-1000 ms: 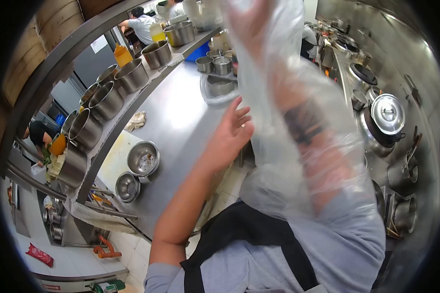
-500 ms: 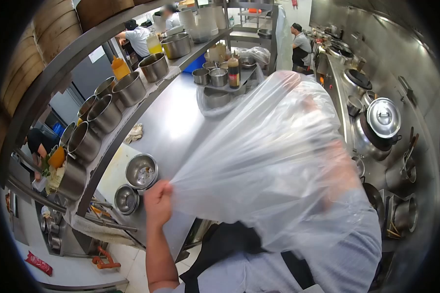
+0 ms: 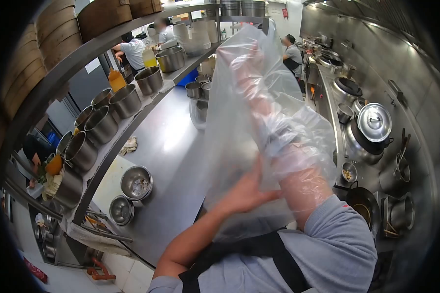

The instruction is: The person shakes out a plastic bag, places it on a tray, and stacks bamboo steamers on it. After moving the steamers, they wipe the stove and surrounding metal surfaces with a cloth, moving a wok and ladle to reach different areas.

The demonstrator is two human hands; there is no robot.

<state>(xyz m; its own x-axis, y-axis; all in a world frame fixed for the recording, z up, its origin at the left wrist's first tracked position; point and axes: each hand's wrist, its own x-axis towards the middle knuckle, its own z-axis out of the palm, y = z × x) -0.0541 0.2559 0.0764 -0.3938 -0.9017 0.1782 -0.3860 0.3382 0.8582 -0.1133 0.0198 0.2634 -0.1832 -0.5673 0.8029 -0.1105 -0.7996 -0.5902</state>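
A large clear plastic bag [image 3: 298, 115] covers my right arm from the hand to near the elbow, and its loose side hangs down to the left. Inside its far end, my right hand [image 3: 247, 56] is raised and stretched forward; the wrinkled plastic blurs its fingers. My left hand [image 3: 247, 190] is at the bag's lower part beside my right forearm, thumb and fingers apart, touching the plastic. Below and left of the bag lies the steel worktop [image 3: 166, 146].
Two steel bowls [image 3: 136, 183] [image 3: 121, 210] sit by a cutting board [image 3: 107, 188]. Steel pots [image 3: 101, 124] line the left shelf, below bamboo steamers [image 3: 58, 34]. A crumpled cloth [image 3: 129, 145] lies on the worktop. Woks and a lidded pot [image 3: 374, 122] stand right. Co-workers [image 3: 134, 51] [image 3: 292, 56] are farther back.
My left hand has let go of the bag's stretched left edge and moved right to my right forearm. My right arm reaches farther forward and up, and the bag now hangs along it.
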